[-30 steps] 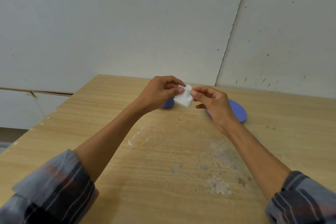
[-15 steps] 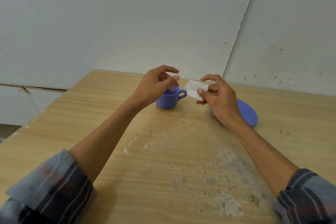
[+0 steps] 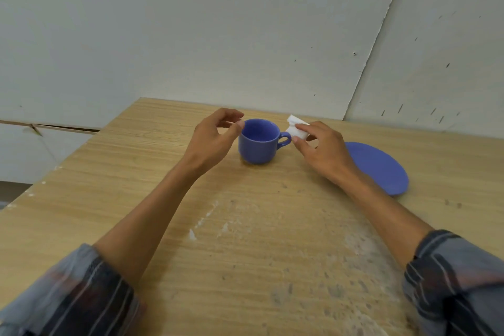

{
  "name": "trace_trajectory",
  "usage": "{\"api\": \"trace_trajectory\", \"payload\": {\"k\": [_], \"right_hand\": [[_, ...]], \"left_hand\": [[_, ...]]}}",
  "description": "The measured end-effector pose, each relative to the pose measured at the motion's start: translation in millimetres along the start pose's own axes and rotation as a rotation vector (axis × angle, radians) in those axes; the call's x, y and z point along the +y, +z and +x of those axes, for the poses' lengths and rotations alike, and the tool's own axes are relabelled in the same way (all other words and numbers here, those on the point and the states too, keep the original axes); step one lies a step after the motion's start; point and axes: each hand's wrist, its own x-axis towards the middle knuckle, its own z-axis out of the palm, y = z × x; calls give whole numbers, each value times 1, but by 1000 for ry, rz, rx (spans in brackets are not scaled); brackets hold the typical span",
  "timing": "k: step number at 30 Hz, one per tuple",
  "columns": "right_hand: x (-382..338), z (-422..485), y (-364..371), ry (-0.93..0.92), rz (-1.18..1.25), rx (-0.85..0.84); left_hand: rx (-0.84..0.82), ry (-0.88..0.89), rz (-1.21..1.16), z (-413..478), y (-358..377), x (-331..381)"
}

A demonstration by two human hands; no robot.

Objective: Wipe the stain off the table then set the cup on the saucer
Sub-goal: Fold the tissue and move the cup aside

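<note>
A blue cup [image 3: 259,142] stands upright on the wooden table [image 3: 136,172], its handle pointing right. To its right lies a blue saucer [image 3: 381,169], partly hidden by my right wrist. My right hand [image 3: 321,150] pinches a small white folded tissue [image 3: 296,127] just beyond the cup's handle. My left hand [image 3: 215,136] hovers just left of the cup with fingers curled apart and a fingertip near the rim, holding nothing. A pale whitish stain [image 3: 362,254] with grey specks spreads over the near part of the table.
The table's left edge [image 3: 49,174] runs diagonally from near left to the far corner. A plain pale wall [image 3: 245,35] rises right behind the table. White streaks [image 3: 207,218] mark the wood between my forearms.
Both hands held the tissue together a second ago. My left hand has let go and moved left of the cup; my right hand keeps the tissue and has dropped lower beside the handle.
</note>
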Motion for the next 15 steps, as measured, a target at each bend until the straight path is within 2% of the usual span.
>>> {"api": "trace_trajectory", "payload": {"k": [6, 15], "right_hand": [[3, 4, 11, -43, 40, -14], [2, 8, 15, -43, 53, 15]], "left_hand": [[-257, -86, 35, 2, 9, -15], [-243, -32, 47, 14, 16, -18]]}}
